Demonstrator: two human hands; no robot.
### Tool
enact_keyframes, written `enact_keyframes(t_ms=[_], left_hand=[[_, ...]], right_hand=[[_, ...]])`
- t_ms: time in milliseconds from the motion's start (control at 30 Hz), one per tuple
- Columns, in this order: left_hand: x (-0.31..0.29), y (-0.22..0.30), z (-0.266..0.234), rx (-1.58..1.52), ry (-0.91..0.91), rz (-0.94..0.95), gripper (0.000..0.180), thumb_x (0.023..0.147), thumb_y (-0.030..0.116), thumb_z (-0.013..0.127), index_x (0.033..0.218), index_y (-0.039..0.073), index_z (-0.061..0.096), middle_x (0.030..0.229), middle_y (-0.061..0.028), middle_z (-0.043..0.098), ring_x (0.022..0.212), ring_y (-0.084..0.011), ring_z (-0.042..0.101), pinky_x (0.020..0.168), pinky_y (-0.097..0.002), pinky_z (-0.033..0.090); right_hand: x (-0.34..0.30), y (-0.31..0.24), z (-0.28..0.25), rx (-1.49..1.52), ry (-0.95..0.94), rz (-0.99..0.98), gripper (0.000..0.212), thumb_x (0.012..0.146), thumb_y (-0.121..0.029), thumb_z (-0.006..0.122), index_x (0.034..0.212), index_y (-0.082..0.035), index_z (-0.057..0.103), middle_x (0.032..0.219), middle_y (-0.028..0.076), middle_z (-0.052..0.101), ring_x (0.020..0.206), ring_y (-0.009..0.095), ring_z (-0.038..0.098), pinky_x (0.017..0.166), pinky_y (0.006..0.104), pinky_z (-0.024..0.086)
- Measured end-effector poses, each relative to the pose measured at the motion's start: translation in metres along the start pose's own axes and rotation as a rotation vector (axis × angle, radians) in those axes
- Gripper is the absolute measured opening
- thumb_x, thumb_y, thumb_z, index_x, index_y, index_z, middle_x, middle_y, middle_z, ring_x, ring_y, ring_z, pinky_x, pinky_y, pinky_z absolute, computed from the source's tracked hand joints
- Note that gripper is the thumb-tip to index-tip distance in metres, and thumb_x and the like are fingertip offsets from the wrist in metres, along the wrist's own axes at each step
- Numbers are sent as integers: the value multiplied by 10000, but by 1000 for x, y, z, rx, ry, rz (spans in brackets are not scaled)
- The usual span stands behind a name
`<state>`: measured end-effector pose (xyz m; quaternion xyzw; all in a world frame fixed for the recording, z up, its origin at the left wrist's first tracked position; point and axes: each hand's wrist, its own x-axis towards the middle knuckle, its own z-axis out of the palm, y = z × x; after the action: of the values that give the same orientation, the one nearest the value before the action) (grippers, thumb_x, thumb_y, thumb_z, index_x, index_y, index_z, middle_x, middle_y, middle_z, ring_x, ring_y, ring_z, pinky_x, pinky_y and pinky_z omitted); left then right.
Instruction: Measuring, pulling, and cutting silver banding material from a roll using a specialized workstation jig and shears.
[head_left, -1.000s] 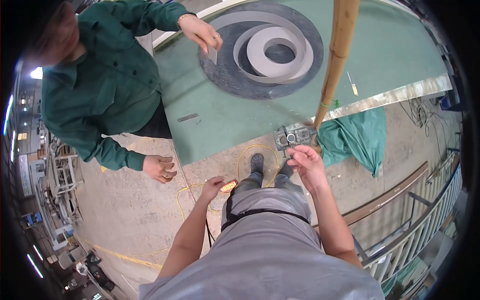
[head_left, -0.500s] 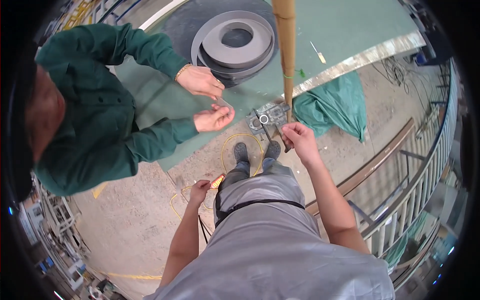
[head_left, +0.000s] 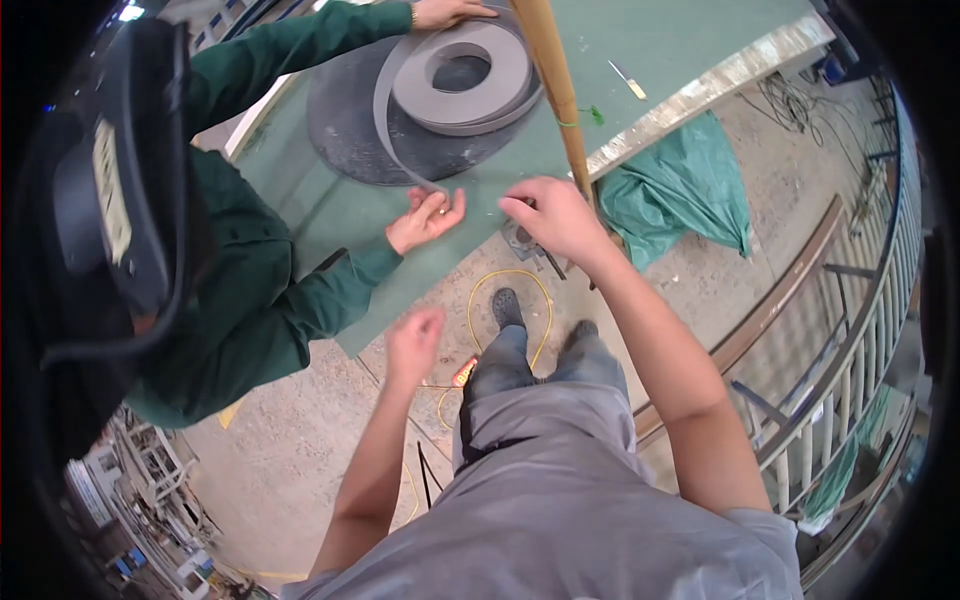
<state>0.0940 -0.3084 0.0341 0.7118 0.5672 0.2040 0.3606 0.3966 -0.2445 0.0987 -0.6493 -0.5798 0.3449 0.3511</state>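
Observation:
My right hand [head_left: 555,215] is over the table's near edge with fingers curled together. It partly covers a metal clamp [head_left: 518,238] beside the wooden pole; whatever its fingers pinch is hidden. My left hand [head_left: 415,340] is in front of my body, short of the table edge and apart from anything, smeared by motion. A large grey strip roll [head_left: 410,85] lies on a dark round sheet [head_left: 345,135]. The co-worker's near hand [head_left: 425,222] is at the strip's loose end, while their far hand [head_left: 450,12] rests on the roll's far rim.
A wooden pole [head_left: 552,70] stands at the table edge. On the green tabletop [head_left: 690,45] lies a knife [head_left: 630,82]. Green sheeting [head_left: 680,190] hangs at right, near a railing [head_left: 830,390]. A yellow hose [head_left: 472,300] loops on the floor around my feet.
My right hand has moved left, over the clamp, and my left hand has risen toward the table. The co-worker has leaned in, moving their far hand to the roll.

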Motion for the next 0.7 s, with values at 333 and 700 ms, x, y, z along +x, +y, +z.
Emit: enact_keyframes(t_ms=[333, 700], left_hand=[[232, 42, -53, 25, -128, -234, 393, 901, 175, 582, 1268, 46, 526, 992, -69, 649, 769, -169, 643, 684, -329, 528], [221, 64, 25, 308, 119, 82, 260, 742, 199, 645, 946, 43, 684, 913, -197, 659, 871, -351, 646, 729, -413, 510]], right_hand=[[152, -34, 85, -386, -228, -145, 379, 744, -371, 673, 808, 2, 689, 753, 179, 669, 732, 323, 661, 681, 408, 525], [110, -3, 43, -165, -726, 72, 281, 706, -253, 603, 704, 17, 678, 622, 123, 629, 576, 221, 641, 529, 337, 508]])
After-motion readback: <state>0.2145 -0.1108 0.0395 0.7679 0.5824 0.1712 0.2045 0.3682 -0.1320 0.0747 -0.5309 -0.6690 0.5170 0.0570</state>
